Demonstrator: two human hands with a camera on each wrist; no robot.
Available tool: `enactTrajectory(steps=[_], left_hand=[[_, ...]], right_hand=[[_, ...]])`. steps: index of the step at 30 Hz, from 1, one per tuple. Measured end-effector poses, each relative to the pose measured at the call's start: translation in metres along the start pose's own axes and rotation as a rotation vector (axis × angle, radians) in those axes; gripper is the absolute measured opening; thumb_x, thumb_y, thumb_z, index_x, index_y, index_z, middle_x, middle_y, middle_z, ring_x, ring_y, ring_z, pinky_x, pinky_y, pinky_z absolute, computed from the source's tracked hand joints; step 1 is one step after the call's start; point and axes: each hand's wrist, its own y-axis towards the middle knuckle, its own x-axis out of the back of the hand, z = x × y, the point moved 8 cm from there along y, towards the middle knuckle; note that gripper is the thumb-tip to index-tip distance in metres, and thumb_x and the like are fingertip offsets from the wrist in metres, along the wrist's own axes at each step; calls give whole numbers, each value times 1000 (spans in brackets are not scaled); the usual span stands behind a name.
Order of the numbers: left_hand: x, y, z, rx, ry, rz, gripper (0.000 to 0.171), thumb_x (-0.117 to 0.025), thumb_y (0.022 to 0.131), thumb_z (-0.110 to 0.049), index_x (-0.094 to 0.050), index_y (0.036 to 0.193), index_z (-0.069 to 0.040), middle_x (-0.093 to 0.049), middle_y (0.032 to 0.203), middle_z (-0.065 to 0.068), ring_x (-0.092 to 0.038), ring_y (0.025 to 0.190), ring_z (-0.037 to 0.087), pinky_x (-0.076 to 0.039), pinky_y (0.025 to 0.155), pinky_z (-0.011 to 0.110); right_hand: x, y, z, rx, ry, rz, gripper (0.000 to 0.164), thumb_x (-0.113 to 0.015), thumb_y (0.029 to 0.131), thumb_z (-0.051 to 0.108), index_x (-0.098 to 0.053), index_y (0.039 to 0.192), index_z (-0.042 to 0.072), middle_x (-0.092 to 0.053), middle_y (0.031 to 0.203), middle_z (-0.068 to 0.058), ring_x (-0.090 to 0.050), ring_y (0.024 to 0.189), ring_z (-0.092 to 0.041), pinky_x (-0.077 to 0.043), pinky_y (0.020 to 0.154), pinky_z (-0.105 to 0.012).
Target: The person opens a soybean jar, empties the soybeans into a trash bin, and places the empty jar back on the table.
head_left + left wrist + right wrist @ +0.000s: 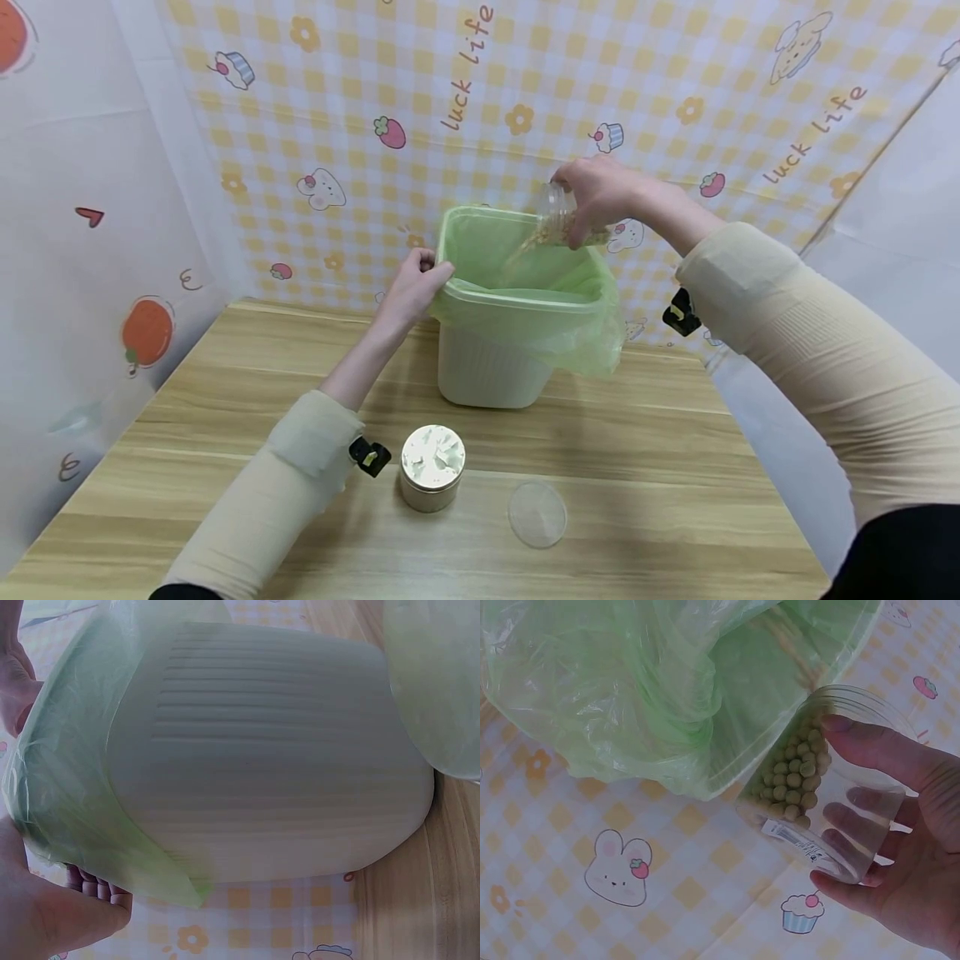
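1. The head view looks forward and down from above the wooden table [645,467], taking in both arms, the bin [495,367] and the checked backdrop [660,75] from a moderate way off.
2. The left wrist view sits very close to the bin's [270,772] ribbed side, rolled sideways, with the left hand [45,915] at the frame's edge.
3. The right wrist view looks past the right hand [907,847] at the tilted jar [825,787] and the green liner [645,682], close up.
4. All three views share the lined bin.
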Motion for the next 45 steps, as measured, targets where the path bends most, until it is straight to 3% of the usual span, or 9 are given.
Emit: enactTrajectory(steps=[7,15,27,39,45], left_hand=[[-1,-1,0,2,-1,-8,39,-55,88,-23,-49,123,-5,-45,103,2,-45,96,19,-40,84,31],[-1,-1,0,-1,1,-13,40,-55,88,-23,-49,124,-5,-46,104,2,-45,96,20,-41,85,31],[-2,1,2,4,3,-19,41,-55,88,-25,-49,124,-6,-48,105,3,-47,97,20,-42,85,32],[-1,0,0,-2,-6,-27,43,-55,88,-24,-49,126,-4,-48,106,2,-47,98,19,-43,86,31],[-1,0,0,0,7,-25,43,-55,89,-25,-49,126,-5,-48,107,3,-47,98,20,-43,86,31]], right_hand=[[-1,0,1,7,-26,-19,78,-85,64,16,-57,136,0,-66,128,-21,-58,110,-36,-49,98,-49],[-1,0,6,34,-64,-22,82,-86,61,14,-56,136,-1,-66,128,-22,-57,114,-37,-39,108,-51],[-1,-1,12,63,-120,-41,82,-88,61,15,-57,135,-2,-65,126,-23,-57,116,-38,-38,109,-51],[-3,2,15,32,-140,-13,91,-88,61,12,-51,143,-3,-60,135,-24,-49,127,-41,-32,117,-52],[-5,2,14,14,-164,-10,92,-88,62,10,-49,145,-1,-55,140,-25,-44,130,-46,-35,115,-57]])
